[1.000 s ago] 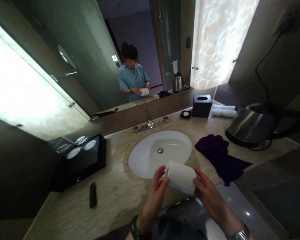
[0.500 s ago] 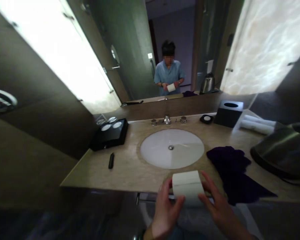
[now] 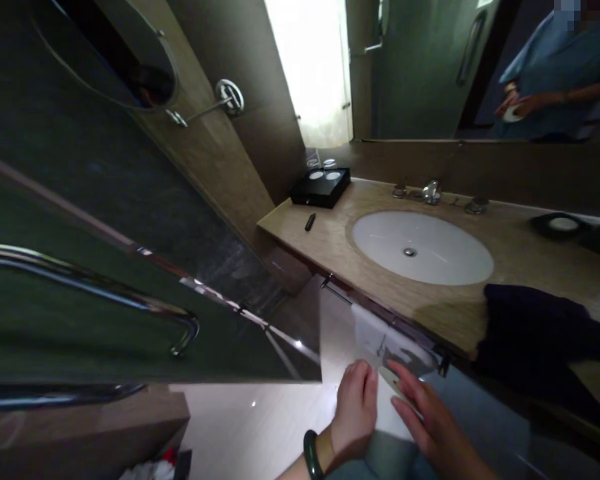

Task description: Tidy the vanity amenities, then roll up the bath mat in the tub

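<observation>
Low in front of my body, below the counter's front edge, I hold a white toilet paper roll (image 3: 388, 419) between both hands. My left hand (image 3: 355, 405), with a dark bangle on its wrist, is closed on the roll's left side, its fingers together. My right hand (image 3: 424, 412) grips the other side, fingers and thumb against the roll's flat end. Part of the roll is covered by my hands, and its lower part blends with the pale surface behind it.
A glass door with a metal handle (image 3: 105, 287) stands at left. The counter (image 3: 340, 250) holds a sink (image 3: 425, 263), a black box (image 3: 323, 190), a small black object (image 3: 311, 222) and a dark purple cloth (image 3: 530, 327). A white towel (image 3: 373, 330) hangs below it.
My view has turned left and down, away from the mirror, bringing in the glass door and floor. The roll, still in both hands, has moved off the counter front and turned its end upward.
</observation>
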Demonstrator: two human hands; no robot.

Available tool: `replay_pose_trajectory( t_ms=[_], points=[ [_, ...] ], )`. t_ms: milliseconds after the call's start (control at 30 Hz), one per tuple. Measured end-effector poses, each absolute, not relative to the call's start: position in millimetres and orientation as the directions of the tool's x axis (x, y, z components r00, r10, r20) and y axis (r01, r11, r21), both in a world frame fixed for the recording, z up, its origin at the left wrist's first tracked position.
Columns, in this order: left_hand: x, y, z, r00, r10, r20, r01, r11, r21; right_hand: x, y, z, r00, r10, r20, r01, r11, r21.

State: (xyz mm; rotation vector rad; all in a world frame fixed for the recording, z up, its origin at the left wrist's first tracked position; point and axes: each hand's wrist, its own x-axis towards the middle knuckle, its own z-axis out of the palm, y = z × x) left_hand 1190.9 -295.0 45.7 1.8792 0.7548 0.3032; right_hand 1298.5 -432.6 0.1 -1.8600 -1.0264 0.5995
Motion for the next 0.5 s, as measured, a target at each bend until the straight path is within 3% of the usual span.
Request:
replay_pose_trajectory(
  t_ms=[67,167,300,400,500],
  points=[
    [1180,-292,43,0.742,0.654,-0.146,0.347,-0.188,0.919,1290,-430,2,0.559,0.829,-0.034,0.329,-0.259,-0.908],
    [1159,-274,37,0.61,0.748,-0.26,0.284,0.1,0.954,1281,-423,9,0.589,0.798,-0.13,0.127,-0.251,-0.96],
    [1114,-248,29,0.438,0.77,-0.465,0.192,0.425,0.885,1267,-413,18,0.646,0.709,-0.284,-0.152,-0.245,-0.957],
    [1080,-250,30,0.343,0.812,-0.472,0.225,0.416,0.881,1256,-409,14,0.736,0.579,-0.351,-0.281,-0.21,-0.936],
    [1068,-269,33,0.337,0.885,-0.32,0.306,0.218,0.927,1250,-408,-1,0.728,0.531,-0.433,-0.383,-0.209,-0.9]
  ],
)
